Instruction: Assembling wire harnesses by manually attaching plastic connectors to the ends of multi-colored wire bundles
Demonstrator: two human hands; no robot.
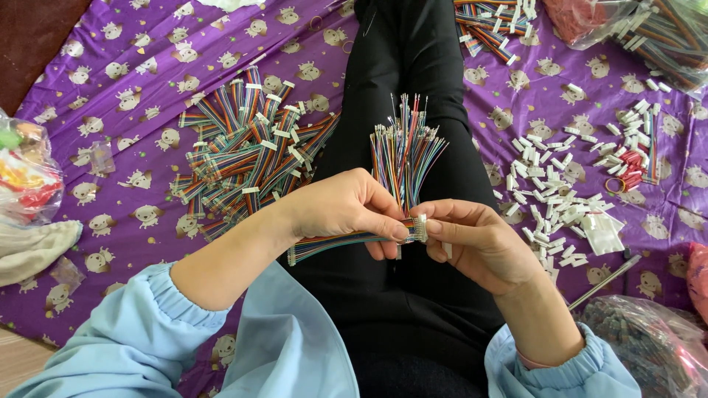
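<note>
Purple cloth (133, 96) underneath, heap of finished wires (247, 147) off to the left. Rainbow wire bundle (402, 158) over the lap: light, floppy, best gripped near the plug. Left hand (343, 206) closed around it, right hand (472, 239) pinching the small white plug (419, 228) between both.

Home piecework spot: purple cartoon-print bedsheet (133, 96) as work surface, heaps of rainbow wire harnesses (247, 151), loose white connector housings (549, 203), plastic bags (641, 346).
</note>
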